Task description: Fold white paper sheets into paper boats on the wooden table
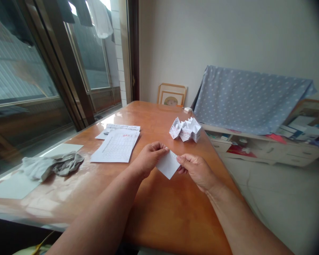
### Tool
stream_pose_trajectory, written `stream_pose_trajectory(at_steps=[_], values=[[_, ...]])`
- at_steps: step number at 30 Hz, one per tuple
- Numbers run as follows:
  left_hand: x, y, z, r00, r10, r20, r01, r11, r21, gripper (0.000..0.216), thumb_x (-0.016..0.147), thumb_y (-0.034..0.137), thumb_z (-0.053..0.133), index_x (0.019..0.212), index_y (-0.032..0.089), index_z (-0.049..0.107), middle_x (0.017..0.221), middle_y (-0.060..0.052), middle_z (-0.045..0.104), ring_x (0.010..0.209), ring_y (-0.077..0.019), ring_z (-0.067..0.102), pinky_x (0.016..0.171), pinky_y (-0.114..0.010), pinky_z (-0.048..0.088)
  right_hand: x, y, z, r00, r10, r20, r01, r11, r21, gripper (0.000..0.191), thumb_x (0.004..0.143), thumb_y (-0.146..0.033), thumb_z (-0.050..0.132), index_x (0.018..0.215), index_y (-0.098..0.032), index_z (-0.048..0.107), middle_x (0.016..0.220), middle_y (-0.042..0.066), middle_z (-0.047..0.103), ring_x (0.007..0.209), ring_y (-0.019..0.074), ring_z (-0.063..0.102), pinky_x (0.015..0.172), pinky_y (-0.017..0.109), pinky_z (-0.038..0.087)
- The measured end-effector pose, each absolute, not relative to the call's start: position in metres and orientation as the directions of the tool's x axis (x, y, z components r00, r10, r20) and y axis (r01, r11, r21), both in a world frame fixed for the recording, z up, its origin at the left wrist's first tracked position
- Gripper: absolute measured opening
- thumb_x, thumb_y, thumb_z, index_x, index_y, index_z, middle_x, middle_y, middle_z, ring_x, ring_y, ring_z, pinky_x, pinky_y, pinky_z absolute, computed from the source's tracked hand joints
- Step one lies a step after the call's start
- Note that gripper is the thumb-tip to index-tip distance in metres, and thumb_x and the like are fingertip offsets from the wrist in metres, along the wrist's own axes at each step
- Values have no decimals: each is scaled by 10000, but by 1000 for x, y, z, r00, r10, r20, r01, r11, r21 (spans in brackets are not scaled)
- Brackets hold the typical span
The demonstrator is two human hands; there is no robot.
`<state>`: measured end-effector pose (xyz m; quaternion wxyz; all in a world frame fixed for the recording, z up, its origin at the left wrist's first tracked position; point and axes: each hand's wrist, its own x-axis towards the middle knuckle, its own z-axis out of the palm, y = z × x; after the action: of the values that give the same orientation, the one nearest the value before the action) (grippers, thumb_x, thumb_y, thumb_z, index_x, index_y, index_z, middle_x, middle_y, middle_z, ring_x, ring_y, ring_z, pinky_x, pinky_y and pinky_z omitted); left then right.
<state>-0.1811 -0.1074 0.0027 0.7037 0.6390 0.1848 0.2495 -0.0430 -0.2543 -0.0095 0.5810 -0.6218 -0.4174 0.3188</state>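
Between my two hands is a small white piece of paper (168,165), roughly square and turned cornerwise, held above the wooden table. My left hand (151,156) pinches its upper left edge between thumb and fingers. On the opposite side, my right hand (194,168) grips the right corner, thumb on top and fingers curled behind. Whether the paper has several layers I cannot tell. Beyond my right hand stands a cluster of folded white paper pieces (185,130) with pointed tips. To the left of my hands lie printed sheets (117,147) bearing a grid and some red marks.
The glossy wooden table (159,117) reaches toward the wall. Crumpled grey cloths (53,165) lie at its left edge. A small white block (188,109) and a framed picture (172,95) are at the far end. To the right, a dotted blue cloth (252,99) hangs over a low cabinet (287,157).
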Motion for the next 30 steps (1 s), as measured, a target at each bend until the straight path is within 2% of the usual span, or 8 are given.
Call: stream_pose_trajectory(at_steps=[5, 8, 12, 16, 20, 25, 30], values=[[-179, -112, 4, 787, 614, 59, -150, 98, 984, 352, 762, 460, 758, 785, 173, 554, 663, 20, 574, 563, -106, 524, 537, -223, 381, -49, -253, -10, 441, 897, 12, -67, 46, -997, 381, 839, -544, 698, 887, -167, 724, 784, 42, 691, 697, 157, 580, 683, 296, 436], [-177, -116, 3, 775, 630, 55, -164, 115, 980, 379, 735, 473, 780, 779, 175, 550, 655, 30, 564, 551, -99, 514, 527, -220, 384, -57, -249, -11, 367, 929, -47, -227, 40, -973, 383, 813, -512, 741, 1003, -179, 736, 895, 60, 720, 779, 186, 612, 713, 312, 448], [-174, -120, 1, 787, 614, 63, -178, 129, 976, 350, 754, 454, 771, 793, 175, 563, 669, 31, 564, 558, -94, 510, 528, -217, 383, -65, -244, -14, 395, 914, -93, -336, 49, -940, 422, 757, -449, 809, 1087, -198, 733, 1023, 72, 737, 890, 232, 640, 765, 339, 470], [-173, -123, -1, 793, 606, 70, -180, 123, 976, 309, 776, 417, 757, 801, 172, 572, 688, 26, 567, 578, -93, 512, 535, -213, 382, -66, -241, -17, 452, 887, -97, -324, 62, -944, 415, 745, -407, 824, 1082, -180, 738, 1076, 86, 736, 938, 251, 648, 794, 354, 481], [-172, -125, -2, 784, 619, 56, -172, 130, 976, 303, 774, 407, 756, 790, 171, 567, 679, 23, 561, 577, -95, 512, 526, -209, 369, -63, -243, -17, 444, 893, -79, -283, 56, -957, 398, 743, -384, 824, 1070, -174, 739, 1055, 84, 740, 903, 244, 650, 769, 346, 477], [-173, -118, -3, 750, 658, 69, -201, 128, 971, 309, 779, 412, 751, 793, 174, 556, 687, 23, 561, 576, -94, 502, 527, -211, 362, -60, -250, -16, 403, 909, -107, -160, -45, -986, 301, 787, -387, 777, 984, -163, 740, 851, 49, 730, 711, 163, 598, 634, 283, 416], [-173, -105, -8, 665, 738, 112, -239, 68, 969, 328, 783, 442, 748, 809, 178, 554, 704, 25, 575, 586, -92, 488, 544, -210, 360, -59, -253, -17, 360, 921, -151, -20, -154, -988, 288, 840, -430, 712, 806, -145, 690, 762, 57, 714, 646, 134, 580, 623, 270, 404]])
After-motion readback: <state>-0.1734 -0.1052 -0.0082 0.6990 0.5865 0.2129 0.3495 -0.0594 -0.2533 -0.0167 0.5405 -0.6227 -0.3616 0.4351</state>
